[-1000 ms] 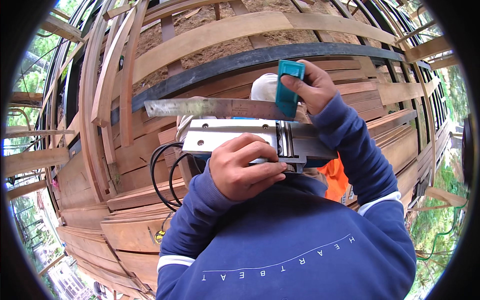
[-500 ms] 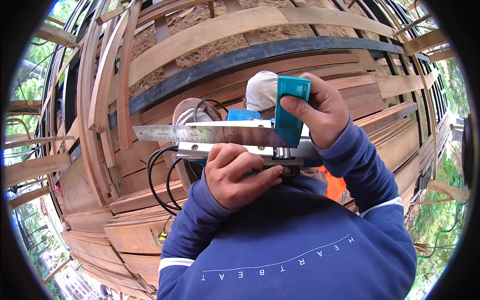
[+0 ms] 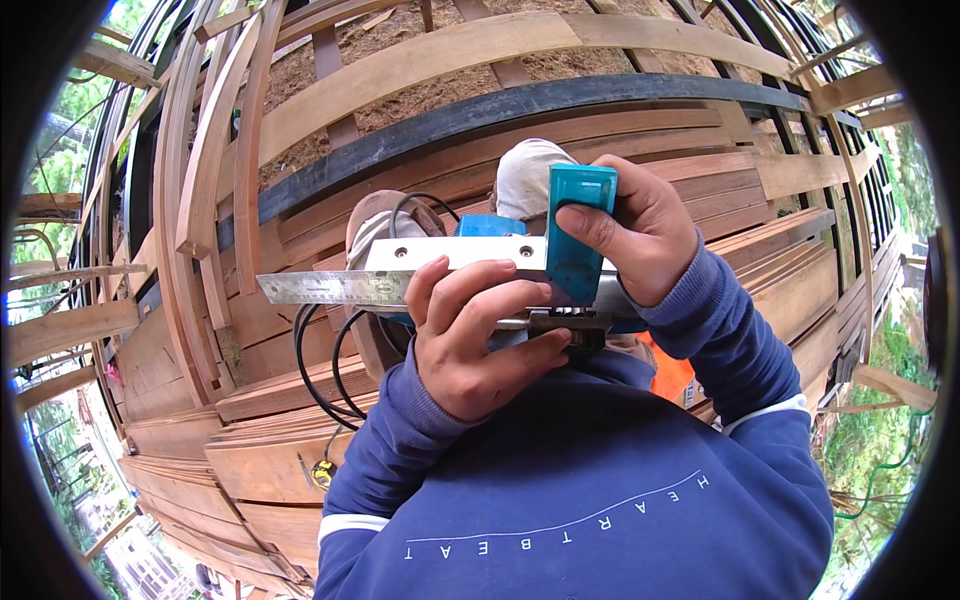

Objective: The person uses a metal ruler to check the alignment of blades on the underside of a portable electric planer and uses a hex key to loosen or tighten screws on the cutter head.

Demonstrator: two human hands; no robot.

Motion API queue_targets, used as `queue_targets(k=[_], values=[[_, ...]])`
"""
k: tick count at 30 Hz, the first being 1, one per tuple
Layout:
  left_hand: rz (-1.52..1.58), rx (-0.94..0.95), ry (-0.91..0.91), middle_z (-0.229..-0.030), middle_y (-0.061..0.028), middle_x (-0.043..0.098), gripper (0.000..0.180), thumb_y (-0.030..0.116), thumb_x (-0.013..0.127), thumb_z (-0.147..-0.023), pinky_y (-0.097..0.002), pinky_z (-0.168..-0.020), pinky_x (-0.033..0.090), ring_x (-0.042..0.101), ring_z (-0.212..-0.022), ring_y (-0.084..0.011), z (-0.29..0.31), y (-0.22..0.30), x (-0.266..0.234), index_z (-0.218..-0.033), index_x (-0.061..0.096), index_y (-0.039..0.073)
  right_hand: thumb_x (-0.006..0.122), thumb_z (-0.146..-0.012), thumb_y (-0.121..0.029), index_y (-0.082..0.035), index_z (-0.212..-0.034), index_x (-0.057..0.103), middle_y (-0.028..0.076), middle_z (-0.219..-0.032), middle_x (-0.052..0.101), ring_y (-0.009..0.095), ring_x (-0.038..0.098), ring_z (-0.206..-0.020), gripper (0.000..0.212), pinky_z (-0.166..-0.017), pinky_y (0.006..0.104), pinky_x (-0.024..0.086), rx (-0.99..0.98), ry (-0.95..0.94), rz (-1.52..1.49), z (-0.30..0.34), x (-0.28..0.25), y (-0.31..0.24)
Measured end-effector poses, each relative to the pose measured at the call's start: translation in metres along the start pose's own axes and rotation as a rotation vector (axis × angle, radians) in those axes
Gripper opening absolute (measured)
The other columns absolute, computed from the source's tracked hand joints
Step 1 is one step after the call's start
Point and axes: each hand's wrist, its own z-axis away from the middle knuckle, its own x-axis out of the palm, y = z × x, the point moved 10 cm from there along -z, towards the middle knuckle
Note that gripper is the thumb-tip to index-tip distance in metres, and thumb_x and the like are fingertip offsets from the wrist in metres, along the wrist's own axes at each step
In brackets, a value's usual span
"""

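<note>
A power tool, which looks like an upturned electric planer [image 3: 470,251], rests across my lap with its silver sole up and parts of its blue body showing. My right hand [image 3: 640,235] pinches the teal stock of a try square [image 3: 580,225] between thumb and fingers. The square's steel ruled blade [image 3: 330,288] lies along the sole and sticks out past its left end. My left hand [image 3: 475,345] grips the planer's near side, fingers curled over the blade and sole, thumb side by the dark block at the near edge. Those fingers hide the middle of the blade.
Stacked timber boards [image 3: 270,465] lie to the left, with a yellow and black tape measure [image 3: 323,473] on them. More boards [image 3: 790,255] are stacked at right. A black cable [image 3: 312,385] loops beside the tool. A dark beam [image 3: 400,130] and loose planks [image 3: 250,150] run beyond my knees.
The square's blade has shifted toward me across the sole, uncovering its far part. My left fingers have stretched out over blade and sole. The right hand still holds the stock.
</note>
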Motion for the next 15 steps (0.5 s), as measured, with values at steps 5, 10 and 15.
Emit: queue_targets(k=[5,10,15], values=[[0.029,-0.012,0.001,-0.121,0.0023,0.065,0.025,0.028,0.091,-0.065,-0.0530,-0.113,0.030,0.059,-0.118,-0.0265,-0.0008,-0.0024,0.0006,-0.087,0.080,0.034,0.069,-0.099,-0.010,-0.002,-0.116,0.064,0.003,-0.100,0.069,0.009,0.063,-0.093,0.020,-0.085,0.0276,0.054,-0.001,0.011,0.015,-0.0009,0.0004,0.0001],[0.026,-0.014,-0.007,-0.120,0.0023,0.066,0.022,0.028,0.091,-0.065,-0.0528,-0.115,0.028,0.060,-0.117,-0.0258,-0.0009,-0.0040,0.0006,-0.084,0.080,0.033,0.070,-0.099,-0.010,-0.002,-0.117,0.064,0.003,-0.100,0.069,0.009,0.063,-0.093,0.021,-0.085,0.0276,0.054,0.004,0.005,0.001,-0.0009,0.0016,0.0018],[0.043,-0.018,-0.014,-0.120,0.0026,0.066,0.022,0.028,0.091,-0.065,-0.0531,-0.117,0.026,0.060,-0.117,-0.0254,-0.0009,-0.0049,0.0018,-0.083,0.079,0.032,0.071,-0.099,-0.011,-0.002,-0.116,0.064,0.002,-0.099,0.069,0.009,0.063,-0.092,0.021,-0.085,0.0275,0.054,0.004,0.012,-0.018,-0.0006,0.0014,0.0034]])
